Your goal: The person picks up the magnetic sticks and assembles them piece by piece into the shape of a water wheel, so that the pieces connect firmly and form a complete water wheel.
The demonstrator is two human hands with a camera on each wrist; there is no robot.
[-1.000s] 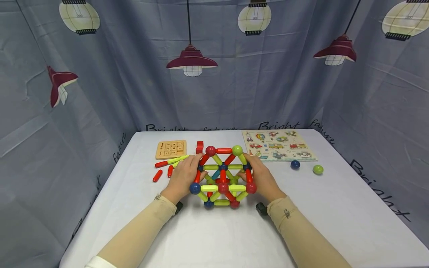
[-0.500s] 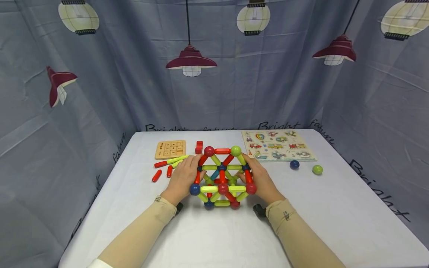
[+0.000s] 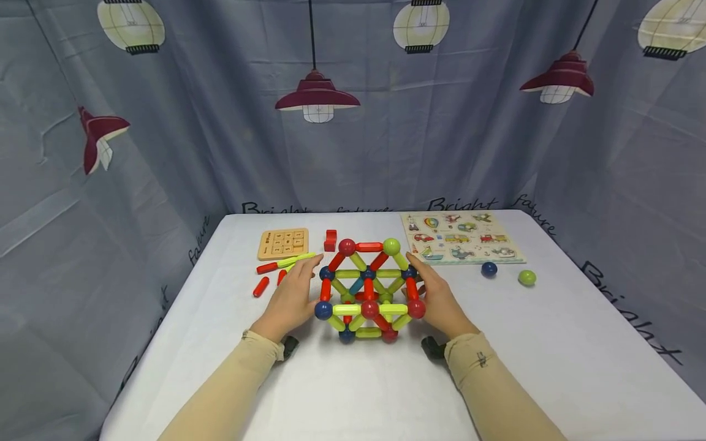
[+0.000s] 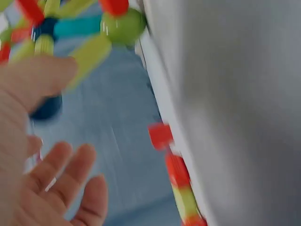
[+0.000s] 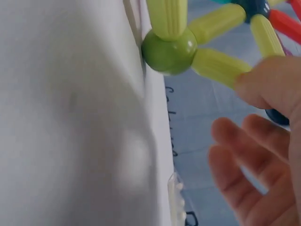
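A magnetic stick-and-ball structure (image 3: 370, 310) of red, yellow-green and blue rods joined by coloured balls stands on the white table. My left hand (image 3: 291, 299) is beside its left side, fingers extended and a gap between palm and frame. In the left wrist view its thumb (image 4: 42, 77) overlaps a yellow-green rod, and the other fingers are loosely spread. My right hand (image 3: 441, 303) is close along the right side, fingertips near the upper blue ball (image 3: 409, 273). In the right wrist view its relaxed fingers (image 5: 235, 174) hold nothing, and the thumb overlaps a rod's end.
Loose red rods (image 3: 261, 286) and yellow-green rods lie at the left, near a wooden number puzzle (image 3: 266, 252) and a red block (image 3: 330, 240). A picture puzzle board (image 3: 469, 252), a blue ball (image 3: 489, 269) and a green ball (image 3: 527, 278) lie at the right.
My left hand has let go and moved left off the structure. The right hand has loosened and shifted slightly outward, its thumb drawn back from inside the frame. The structure stays standing.
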